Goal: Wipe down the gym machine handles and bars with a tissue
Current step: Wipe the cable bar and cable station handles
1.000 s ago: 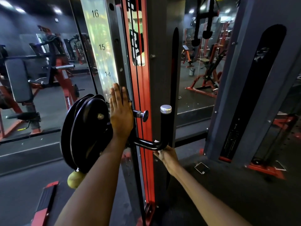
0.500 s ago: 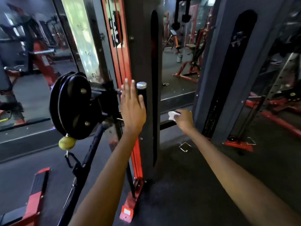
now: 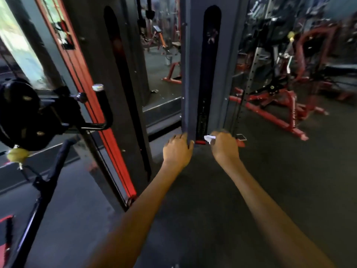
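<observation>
A white tissue (image 3: 209, 138) sticks out of my right hand (image 3: 224, 146), which grips it low in front of a grey machine column (image 3: 220, 74) with a tall dark slot. My left hand (image 3: 178, 149) hangs beside it with loosely curled fingers, holding nothing, near the column's left edge. To the left, a black curved handle (image 3: 105, 111) with a chrome end cap juts from a pulley carriage (image 3: 29, 115) on a red and black upright (image 3: 85, 78). Neither hand touches that handle.
A black bar (image 3: 44, 188) slants down from the carriage at lower left, with a yellow ball (image 3: 18, 154) hanging under the pulley. Red-framed machines (image 3: 280, 99) crowd the right side. Dark rubber floor (image 3: 202, 190) lies under my arms.
My left hand left the pulley carriage and swung right to the grey column. My right hand, with the tissue, came off the curved handle and moved right as well. The view turned right.
</observation>
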`<state>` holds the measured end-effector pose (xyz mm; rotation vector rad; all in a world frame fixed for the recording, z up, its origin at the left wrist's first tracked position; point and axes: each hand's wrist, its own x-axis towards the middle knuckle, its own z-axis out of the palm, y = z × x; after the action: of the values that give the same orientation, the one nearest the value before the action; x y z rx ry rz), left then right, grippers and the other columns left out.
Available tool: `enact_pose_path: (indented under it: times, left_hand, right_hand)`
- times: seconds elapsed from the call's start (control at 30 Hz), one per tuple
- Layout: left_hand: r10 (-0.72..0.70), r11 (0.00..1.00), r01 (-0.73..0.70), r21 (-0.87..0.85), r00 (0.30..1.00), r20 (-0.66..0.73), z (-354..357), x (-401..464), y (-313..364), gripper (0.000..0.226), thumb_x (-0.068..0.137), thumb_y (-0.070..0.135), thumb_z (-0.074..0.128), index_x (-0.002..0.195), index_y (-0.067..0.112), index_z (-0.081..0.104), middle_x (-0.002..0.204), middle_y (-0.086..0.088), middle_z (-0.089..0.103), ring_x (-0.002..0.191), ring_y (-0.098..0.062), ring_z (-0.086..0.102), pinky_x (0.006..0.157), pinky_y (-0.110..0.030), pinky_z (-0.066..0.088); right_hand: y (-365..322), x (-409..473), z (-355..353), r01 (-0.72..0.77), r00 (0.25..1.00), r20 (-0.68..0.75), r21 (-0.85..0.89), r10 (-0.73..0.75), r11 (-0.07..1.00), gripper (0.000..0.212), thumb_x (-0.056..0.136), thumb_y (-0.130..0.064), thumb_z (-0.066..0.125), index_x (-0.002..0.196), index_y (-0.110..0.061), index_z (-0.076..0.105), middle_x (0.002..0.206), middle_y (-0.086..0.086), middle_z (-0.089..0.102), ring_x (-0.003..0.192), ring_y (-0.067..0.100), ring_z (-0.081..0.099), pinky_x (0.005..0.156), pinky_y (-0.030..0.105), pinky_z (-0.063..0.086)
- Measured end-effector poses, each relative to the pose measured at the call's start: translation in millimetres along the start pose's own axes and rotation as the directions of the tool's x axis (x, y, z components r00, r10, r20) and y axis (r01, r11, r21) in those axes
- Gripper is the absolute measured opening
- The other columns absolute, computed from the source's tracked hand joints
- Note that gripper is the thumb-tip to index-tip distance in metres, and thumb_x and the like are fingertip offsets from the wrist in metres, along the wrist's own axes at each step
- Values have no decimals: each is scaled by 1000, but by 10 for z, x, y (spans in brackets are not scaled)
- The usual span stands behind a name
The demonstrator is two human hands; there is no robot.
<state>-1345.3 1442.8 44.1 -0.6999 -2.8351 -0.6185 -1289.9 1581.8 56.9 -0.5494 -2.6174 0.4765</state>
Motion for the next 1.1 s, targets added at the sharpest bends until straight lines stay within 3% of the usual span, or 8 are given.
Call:
enact_pose_path:
  times: [0.17,0.4,0.57,0.83,1.1]
  left_hand:
    - [35,998,-28,-48,990,133,642,-225,336,49,100,40,43,144,17,42,147,-5,45,137,-24,39,113,-40,32]
    - [35,998,-20,-64,970,241,1148,331,727,46,102,40,40,142,16,45,143,-7,49,131,-25,45,108,-37,38]
    - [38,996,-19,-85,972,231,1341,1192,1049,46,102,40,40,141,17,43,141,-8,50,129,-26,47,105,-38,38]
    - [83,991,-59,-117,972,218,1778,2532,1385,44,102,37,42,141,18,43,139,-6,50,126,-22,48,102,-37,41]
    - [101,992,-86,-96,982,158,2429,4154,1770,49,101,41,43,144,20,40,143,-4,49,129,-22,48,103,-38,43]
  right_hand:
    - [693,-275,86,-98,995,0,-53,98,994,27,89,-12,56,113,-14,65,119,9,59,112,29,55,95,38,39]
    - [1413,277,309,-163,984,56,-99,169,982,25,89,-19,56,112,-18,65,118,2,59,111,22,55,94,35,37]
    - [1863,1007,344,-185,975,105,-114,197,976,31,91,-17,52,119,-22,63,123,1,56,114,20,52,96,35,36]
    - [2382,2300,397,-247,964,82,-64,251,967,29,91,-11,51,118,-14,62,124,6,56,119,24,49,100,37,34]
    - [3021,3919,679,-245,968,63,-5,245,969,30,91,-12,52,117,-17,65,119,7,59,112,23,54,98,39,39]
